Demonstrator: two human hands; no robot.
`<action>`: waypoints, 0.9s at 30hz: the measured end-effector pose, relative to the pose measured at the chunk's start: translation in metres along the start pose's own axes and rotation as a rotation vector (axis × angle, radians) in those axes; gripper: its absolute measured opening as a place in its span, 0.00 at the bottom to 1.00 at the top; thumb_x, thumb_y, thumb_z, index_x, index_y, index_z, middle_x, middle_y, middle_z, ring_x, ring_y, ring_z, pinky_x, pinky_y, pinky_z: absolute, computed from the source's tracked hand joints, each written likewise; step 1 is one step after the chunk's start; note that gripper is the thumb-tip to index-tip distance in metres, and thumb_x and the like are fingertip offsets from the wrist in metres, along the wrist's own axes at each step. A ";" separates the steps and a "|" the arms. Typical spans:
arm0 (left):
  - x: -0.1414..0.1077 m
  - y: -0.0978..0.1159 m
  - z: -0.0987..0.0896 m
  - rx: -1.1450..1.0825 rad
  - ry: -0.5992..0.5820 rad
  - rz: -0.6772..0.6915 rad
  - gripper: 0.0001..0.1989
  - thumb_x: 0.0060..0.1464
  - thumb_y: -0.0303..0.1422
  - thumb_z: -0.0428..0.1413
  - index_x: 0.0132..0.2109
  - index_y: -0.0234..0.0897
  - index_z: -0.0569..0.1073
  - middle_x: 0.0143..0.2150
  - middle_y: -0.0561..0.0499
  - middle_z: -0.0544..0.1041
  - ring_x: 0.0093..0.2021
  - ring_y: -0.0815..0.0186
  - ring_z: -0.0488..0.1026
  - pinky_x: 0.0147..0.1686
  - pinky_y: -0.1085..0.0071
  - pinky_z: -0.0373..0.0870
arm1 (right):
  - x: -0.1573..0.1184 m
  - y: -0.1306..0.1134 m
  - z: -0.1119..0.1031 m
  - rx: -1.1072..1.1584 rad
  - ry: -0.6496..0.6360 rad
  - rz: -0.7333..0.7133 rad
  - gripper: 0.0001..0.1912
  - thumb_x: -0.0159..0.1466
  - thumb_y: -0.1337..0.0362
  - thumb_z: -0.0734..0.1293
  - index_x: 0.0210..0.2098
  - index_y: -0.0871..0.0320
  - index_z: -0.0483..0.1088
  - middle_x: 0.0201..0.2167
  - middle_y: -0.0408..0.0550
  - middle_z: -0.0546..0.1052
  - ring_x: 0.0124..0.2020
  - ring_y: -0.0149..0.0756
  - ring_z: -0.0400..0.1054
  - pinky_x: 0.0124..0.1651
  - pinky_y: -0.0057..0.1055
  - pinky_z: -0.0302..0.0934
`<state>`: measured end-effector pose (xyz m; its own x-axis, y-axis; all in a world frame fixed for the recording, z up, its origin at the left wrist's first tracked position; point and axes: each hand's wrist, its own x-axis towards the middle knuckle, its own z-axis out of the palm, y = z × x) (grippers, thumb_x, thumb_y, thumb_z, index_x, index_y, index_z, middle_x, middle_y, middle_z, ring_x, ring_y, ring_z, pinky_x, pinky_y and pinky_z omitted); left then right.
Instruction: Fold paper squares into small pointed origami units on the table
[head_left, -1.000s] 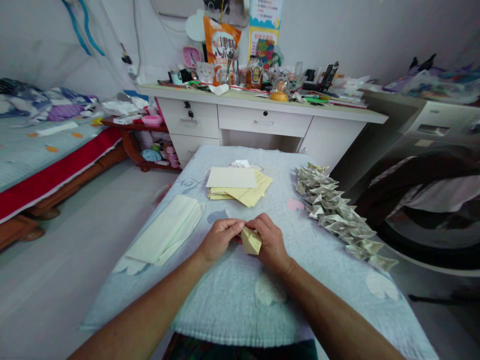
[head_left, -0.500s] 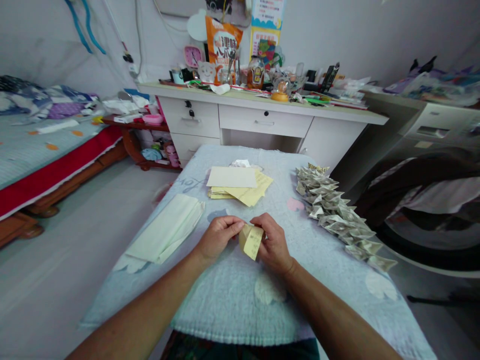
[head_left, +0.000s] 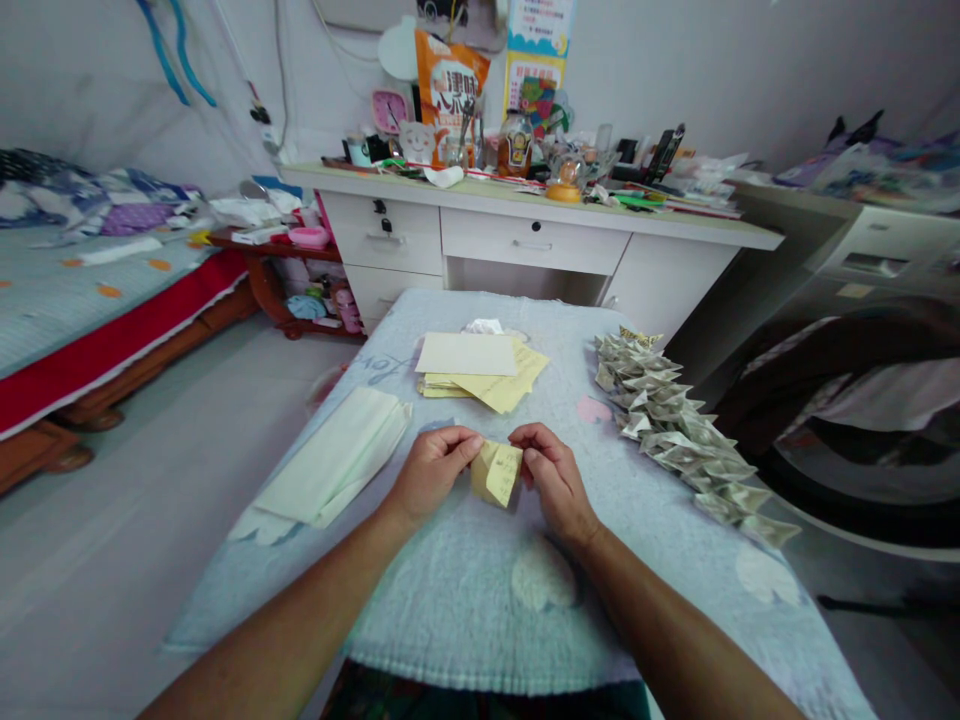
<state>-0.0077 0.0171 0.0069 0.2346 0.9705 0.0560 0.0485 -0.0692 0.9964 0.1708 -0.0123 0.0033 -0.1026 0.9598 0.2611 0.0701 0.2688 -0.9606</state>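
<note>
A small folded yellow paper with writing on it is held up over the cloth-covered table. My left hand pinches its upper left corner between thumb and fingers. At its right edge is my right hand, thumb and index finger closed on the upper right corner. Beyond my hands lies a stack of yellow sheets with a pale card on top. To the left rests a folded whitish-green paper bundle. Rows of pointed folded paper pieces run along the right side.
The table wears a light blue quilted cloth. Behind it stands a white desk crowded with jars and packets. A bed is at the left, a washing machine at the right. Crumpled white tissue lies behind the stack.
The folded yellow paper has turned to show a flatter, wider face. My right hand has shifted slightly right, its fingers now at the paper's edge. The view has moved slightly.
</note>
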 end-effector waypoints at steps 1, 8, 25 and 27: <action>0.000 0.000 0.000 0.030 0.001 0.014 0.13 0.53 0.39 0.56 0.32 0.32 0.77 0.25 0.53 0.73 0.27 0.70 0.65 0.28 0.75 0.61 | 0.001 0.000 0.000 0.002 -0.014 0.028 0.08 0.63 0.62 0.59 0.37 0.58 0.67 0.24 0.40 0.65 0.24 0.28 0.58 0.28 0.25 0.53; -0.002 -0.002 -0.001 0.056 0.011 0.056 0.12 0.53 0.39 0.57 0.32 0.32 0.76 0.27 0.52 0.73 0.28 0.69 0.66 0.29 0.75 0.63 | 0.006 -0.003 0.004 0.076 -0.070 0.140 0.12 0.57 0.56 0.67 0.27 0.59 0.65 0.20 0.39 0.64 0.22 0.27 0.56 0.26 0.24 0.52; -0.003 -0.003 0.001 0.002 -0.100 0.009 0.14 0.52 0.41 0.57 0.29 0.33 0.71 0.24 0.55 0.68 0.25 0.71 0.62 0.27 0.75 0.58 | 0.006 0.001 0.005 0.089 -0.124 0.203 0.17 0.57 0.51 0.69 0.27 0.60 0.67 0.19 0.39 0.66 0.20 0.25 0.56 0.24 0.24 0.51; -0.003 -0.002 0.001 0.000 -0.091 0.003 0.15 0.53 0.41 0.55 0.28 0.33 0.71 0.23 0.55 0.66 0.25 0.71 0.61 0.26 0.75 0.57 | 0.006 0.002 0.006 0.088 -0.118 0.200 0.17 0.57 0.51 0.69 0.26 0.60 0.67 0.19 0.39 0.66 0.20 0.25 0.57 0.24 0.24 0.51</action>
<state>-0.0074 0.0138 0.0046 0.3222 0.9452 0.0527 0.0478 -0.0719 0.9963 0.1647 -0.0064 0.0029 -0.2113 0.9758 0.0567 0.0142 0.0610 -0.9980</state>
